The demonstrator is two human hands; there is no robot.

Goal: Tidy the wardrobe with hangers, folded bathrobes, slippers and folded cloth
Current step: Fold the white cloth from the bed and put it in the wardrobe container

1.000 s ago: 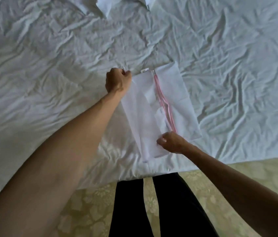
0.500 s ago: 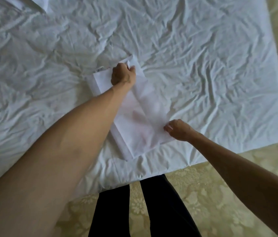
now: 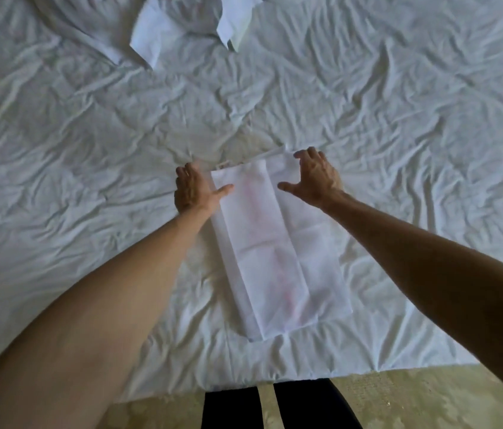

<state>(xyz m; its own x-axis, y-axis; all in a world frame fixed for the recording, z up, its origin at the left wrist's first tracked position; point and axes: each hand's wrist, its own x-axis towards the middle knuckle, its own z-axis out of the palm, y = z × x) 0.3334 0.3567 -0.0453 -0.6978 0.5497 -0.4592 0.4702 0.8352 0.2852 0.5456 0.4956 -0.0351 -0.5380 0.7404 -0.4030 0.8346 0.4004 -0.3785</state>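
— What did you have on the left side of the head view?

— My left hand (image 3: 193, 190) lay flat at the far left edge of the folded cloth (image 3: 272, 243), its fingers (image 3: 186, 176) straight and released, the thumb stretched out over the cloth's top layer. It gripped nothing.

— And the cloth itself?

— It sat on the bed (image 3: 58, 150), near the edge closest to me, folded into a long white rectangle running away from me and tilted a little. A faint pink streak showed through the upper layer down its length. The sheet under it was heavily creased.

— The right side?

— My right hand (image 3: 316, 178) was over the cloth's far right corner, fingers spread and slightly bent, thumb pointing inward toward the other hand. It held nothing; I could not tell whether the fingertips pressed on the fabric or hung just above it.

— Anything else in view?

— More white cloth (image 3: 157, 35) lay unfolded at the far edge of the bed, well apart from the folded one. Below, my dark trouser legs (image 3: 275, 407) stood against a patterned carpet (image 3: 429, 397).
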